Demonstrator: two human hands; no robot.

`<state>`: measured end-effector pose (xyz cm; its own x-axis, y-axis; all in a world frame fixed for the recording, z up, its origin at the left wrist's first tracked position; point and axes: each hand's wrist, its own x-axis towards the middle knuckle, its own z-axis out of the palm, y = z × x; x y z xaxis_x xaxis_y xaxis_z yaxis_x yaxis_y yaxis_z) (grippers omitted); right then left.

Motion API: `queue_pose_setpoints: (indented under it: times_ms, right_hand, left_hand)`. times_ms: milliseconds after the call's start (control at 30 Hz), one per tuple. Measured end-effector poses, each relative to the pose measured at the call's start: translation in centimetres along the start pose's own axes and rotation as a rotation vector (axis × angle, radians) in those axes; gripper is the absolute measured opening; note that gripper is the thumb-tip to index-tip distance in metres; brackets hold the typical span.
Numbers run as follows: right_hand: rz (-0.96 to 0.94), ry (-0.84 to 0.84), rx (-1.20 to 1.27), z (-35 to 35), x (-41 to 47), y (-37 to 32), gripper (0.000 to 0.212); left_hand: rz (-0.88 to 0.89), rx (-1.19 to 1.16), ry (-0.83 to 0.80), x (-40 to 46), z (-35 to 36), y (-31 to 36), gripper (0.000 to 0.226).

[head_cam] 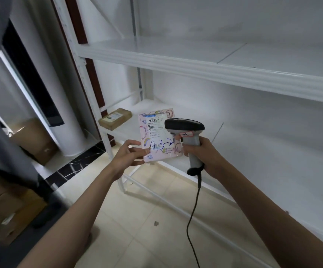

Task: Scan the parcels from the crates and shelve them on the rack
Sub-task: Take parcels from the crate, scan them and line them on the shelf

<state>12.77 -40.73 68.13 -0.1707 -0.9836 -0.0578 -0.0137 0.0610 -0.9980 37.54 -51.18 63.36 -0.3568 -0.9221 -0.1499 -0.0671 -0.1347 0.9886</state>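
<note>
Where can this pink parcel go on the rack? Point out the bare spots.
Lower shelf: bare from the brown box at its left end rightward. Upper shelf: bare across its visible width. Only the left end by the box is taken.

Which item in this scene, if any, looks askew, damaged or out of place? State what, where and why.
Only a small thing: the brown parcel on the rack's lower shelf lies skewed to the shelf edge, at its far left end. The pink parcel in the left hand and the scanner in the right hand look intact.

Scanner (184,125) hides parcel (157,136) corner (label unreadable).
</note>
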Motion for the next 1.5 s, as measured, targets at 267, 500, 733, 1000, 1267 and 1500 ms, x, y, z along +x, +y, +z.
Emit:
queue_pose_setpoints:
  times_ms: [267, 500, 733, 1000, 1267, 1500]
  right_hand:
    - [0.057, -0.115, 0.052, 5.4, 6.8, 1.6, 0.038]
    - [0.157, -0.046, 0.101, 9.7, 15.0, 3.8, 0.038]
    - [0.260, 0.025, 0.185, 14.2, 24.9, 6.5, 0.034]
    - [0.349, 0.086, 0.188, 18.8, 34.1, 8.4, 0.032]
    - [0.429, 0.112, 0.180, 20.7, 39.8, 10.9, 0.035]
    - [0.461, 0.125, 0.223, 21.6, 42.3, 12.4, 0.038]
  left_hand:
    - [-0.047, 0.025, 0.072, 3.3, -6.2, -1.2, 0.042]
    - [-0.103, 0.050, 0.121, 12.0, -12.1, -2.4, 0.032]
    - [-0.151, 0.064, 0.084, 22.0, -17.9, -3.7, 0.029]
    - [-0.169, 0.242, 0.025, 32.3, -22.9, -3.8, 0.030]
    - [-0.111, 0.435, -0.092, 38.7, -24.8, -3.8, 0.024]
    - [-0.021, 0.635, -0.110, 41.4, -25.6, -5.1, 0.020]
